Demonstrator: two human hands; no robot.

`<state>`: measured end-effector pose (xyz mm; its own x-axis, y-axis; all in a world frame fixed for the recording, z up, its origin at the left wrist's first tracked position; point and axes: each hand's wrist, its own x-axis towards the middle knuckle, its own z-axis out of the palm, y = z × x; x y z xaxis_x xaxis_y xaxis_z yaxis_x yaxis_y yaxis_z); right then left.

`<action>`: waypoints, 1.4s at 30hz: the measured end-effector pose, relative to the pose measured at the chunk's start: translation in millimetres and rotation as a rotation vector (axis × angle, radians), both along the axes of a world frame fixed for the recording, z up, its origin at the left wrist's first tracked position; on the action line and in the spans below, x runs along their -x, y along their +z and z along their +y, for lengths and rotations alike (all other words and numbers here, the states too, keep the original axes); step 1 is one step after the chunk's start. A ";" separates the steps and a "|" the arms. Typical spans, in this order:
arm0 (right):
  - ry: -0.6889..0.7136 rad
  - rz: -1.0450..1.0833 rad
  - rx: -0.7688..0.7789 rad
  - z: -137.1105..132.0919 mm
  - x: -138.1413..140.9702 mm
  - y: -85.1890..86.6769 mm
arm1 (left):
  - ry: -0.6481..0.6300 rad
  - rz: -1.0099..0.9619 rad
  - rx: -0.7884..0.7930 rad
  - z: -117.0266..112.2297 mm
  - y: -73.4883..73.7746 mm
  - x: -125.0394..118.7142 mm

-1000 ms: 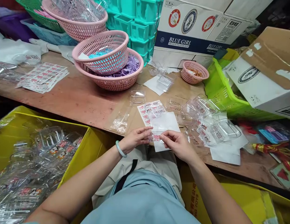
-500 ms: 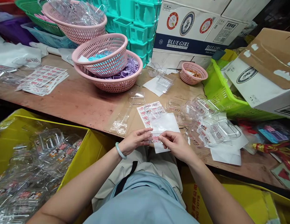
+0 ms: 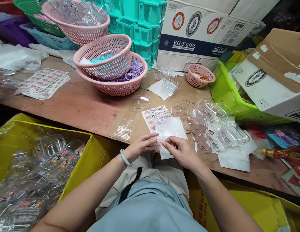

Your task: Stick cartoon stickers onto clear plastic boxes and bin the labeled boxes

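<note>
The left hand [image 3: 142, 146] and right hand [image 3: 180, 149] grip opposite ends of a small clear plastic case [image 3: 160, 145], just above white paper [image 3: 174, 127] at the table's [image 3: 91, 106] near edge. It looks light, stiff but thin, slippery, probably crushable; its rims seem safest to hold.
</note>
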<state>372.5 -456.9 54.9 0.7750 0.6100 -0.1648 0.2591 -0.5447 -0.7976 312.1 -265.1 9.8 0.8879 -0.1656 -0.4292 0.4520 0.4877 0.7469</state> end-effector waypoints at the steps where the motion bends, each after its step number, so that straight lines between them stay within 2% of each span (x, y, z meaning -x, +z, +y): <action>1: 0.016 -0.006 0.003 -0.5 0.0 0.8 | -0.004 -0.002 0.002 0.4 0.5 -0.6; 6: 0.071 -0.063 0.025 -1.2 3.9 4.5 | -0.020 0.006 0.025 1.2 0.9 -2.8; 10: 0.099 -0.213 0.002 -1.4 18.1 15.4 | 0.012 0.027 0.029 0.7 -1.7 -3.4; 13: 0.043 -0.261 -0.071 -5.8 25.2 26.5 | 0.017 0.038 0.019 1.5 -2.6 -4.6; 15: -0.024 -0.180 -0.093 -9.1 22.9 28.7 | 0.006 0.037 0.011 2.8 -2.7 -5.7; 20: -0.086 0.147 -0.118 -7.1 6.1 14.1 | -0.009 0.050 0.021 5.3 -1.8 -6.9; 24: -0.108 0.240 -0.143 -1.0 1.2 6.1 | -0.017 0.063 0.030 5.6 -0.6 -6.3; 31: -0.092 0.295 -0.120 1.1 -1.0 6.1 | -0.031 0.050 0.022 5.7 -3.2 -5.8; 37: -0.065 0.264 -0.072 4.3 -2.2 11.0 | -0.032 0.043 0.021 5.5 -4.6 -6.3; 42: -0.054 0.199 -0.004 4.0 -3.1 6.4 | -0.037 0.030 0.025 5.3 -5.0 -5.7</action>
<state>375.6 -452.8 61.3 0.7590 0.5696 -0.3154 0.0666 -0.5498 -0.8326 317.8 -259.8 4.8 0.8676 -0.2093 -0.4511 0.4924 0.4880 0.7207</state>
